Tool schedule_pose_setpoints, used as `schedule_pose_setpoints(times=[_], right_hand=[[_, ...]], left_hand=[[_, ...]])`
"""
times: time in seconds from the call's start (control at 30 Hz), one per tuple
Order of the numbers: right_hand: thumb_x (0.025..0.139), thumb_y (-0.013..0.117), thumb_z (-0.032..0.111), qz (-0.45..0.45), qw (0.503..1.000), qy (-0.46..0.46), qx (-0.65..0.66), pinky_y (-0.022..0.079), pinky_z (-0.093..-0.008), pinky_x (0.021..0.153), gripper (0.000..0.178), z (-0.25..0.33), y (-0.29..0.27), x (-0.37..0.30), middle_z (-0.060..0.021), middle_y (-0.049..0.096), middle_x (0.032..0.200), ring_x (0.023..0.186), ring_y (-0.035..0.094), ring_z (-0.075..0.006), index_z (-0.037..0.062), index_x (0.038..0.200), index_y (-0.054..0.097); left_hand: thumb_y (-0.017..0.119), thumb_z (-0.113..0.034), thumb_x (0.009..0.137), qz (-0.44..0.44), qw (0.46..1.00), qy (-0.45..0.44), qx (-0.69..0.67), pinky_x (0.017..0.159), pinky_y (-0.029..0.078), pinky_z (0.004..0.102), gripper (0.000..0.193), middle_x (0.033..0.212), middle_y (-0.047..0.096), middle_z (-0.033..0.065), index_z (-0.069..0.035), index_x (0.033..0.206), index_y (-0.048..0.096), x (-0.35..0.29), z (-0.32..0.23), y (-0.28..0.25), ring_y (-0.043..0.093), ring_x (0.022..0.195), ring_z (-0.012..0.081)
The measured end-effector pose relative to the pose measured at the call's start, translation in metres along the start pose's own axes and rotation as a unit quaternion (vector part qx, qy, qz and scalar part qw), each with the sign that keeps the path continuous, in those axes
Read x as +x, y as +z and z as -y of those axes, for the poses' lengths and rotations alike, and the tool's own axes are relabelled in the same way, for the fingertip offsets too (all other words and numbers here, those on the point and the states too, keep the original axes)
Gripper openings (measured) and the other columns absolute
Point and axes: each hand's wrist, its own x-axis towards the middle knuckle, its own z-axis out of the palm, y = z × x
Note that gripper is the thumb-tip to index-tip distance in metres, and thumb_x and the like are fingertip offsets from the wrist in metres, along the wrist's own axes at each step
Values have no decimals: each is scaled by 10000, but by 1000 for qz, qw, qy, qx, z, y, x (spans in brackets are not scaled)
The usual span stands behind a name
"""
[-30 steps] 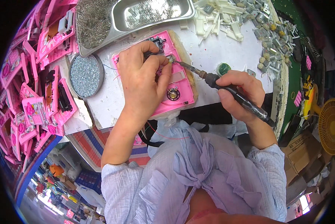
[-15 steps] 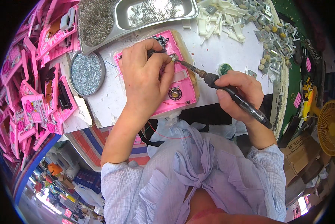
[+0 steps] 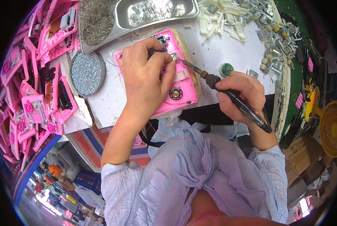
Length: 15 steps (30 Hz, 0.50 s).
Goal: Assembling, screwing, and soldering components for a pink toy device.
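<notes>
In front of me on the table lies a pink plastic toy casing (image 3: 191, 86), its inner side up, with a round black speaker (image 3: 175, 93) and thin wires. My left hand (image 3: 148, 73) rests over its left half with thumb and fingers closed in a pinch. What they hold is hidden; a dark part shows between the fingers. My right hand (image 3: 243, 94) grips a soldering iron (image 3: 232, 95) by its black handle. The iron's tip points left to a small metal part (image 3: 174, 56) on the casing, close to my left fingertips.
Pink casings (image 3: 33, 109) are heaped at the left. A round dish of small screws (image 3: 87, 74) stands beside a metal tray (image 3: 157, 22) of springs. White plastic parts (image 3: 223, 17) and small motors (image 3: 275, 41) lie at the far right, a green-filled pot (image 3: 226, 69) nearer.
The soldering iron has tilted slightly, its handle end a little lower and its tip a little higher over the metal part. My left hand has barely moved.
</notes>
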Motion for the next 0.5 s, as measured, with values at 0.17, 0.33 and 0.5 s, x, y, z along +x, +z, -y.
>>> schedule_pose_setpoints(times=[0.17, 0.33, 0.5], right_hand=[[762, 775, 14, 4, 1000, -11, -1, 428, -307, 477, 227, -2, 2, 0, -61, 634, 685, 514, 562, -188, 13, 971, 688], [770, 772, 20, 5, 1000, -7, -5, 430, -300, 478, 217, 1, -1, 1, -61, 634, 685, 513, 561, -183, 13, 970, 688], [774, 769, 24, -12, 1000, 3, -7, 431, -289, 481, 213, 0, -4, -1, -55, 621, 669, 516, 564, -173, 13, 971, 688]], left_hand=[[785, -89, 717, -10, 1000, 6, 1, 862, 405, 422, 158, 1088, 610, 68, -75, 834, 679, -1, 1, 2, 545, 986, 294], [798, -85, 727, 0, 1000, 4, 6, 878, 406, 400, 155, 1088, 615, 100, -62, 855, 714, 1, 0, -1, 540, 975, 282], [797, -82, 723, -3, 1000, 5, 5, 869, 409, 402, 156, 1084, 617, 100, -61, 850, 710, 1, 0, 0, 543, 965, 285]])
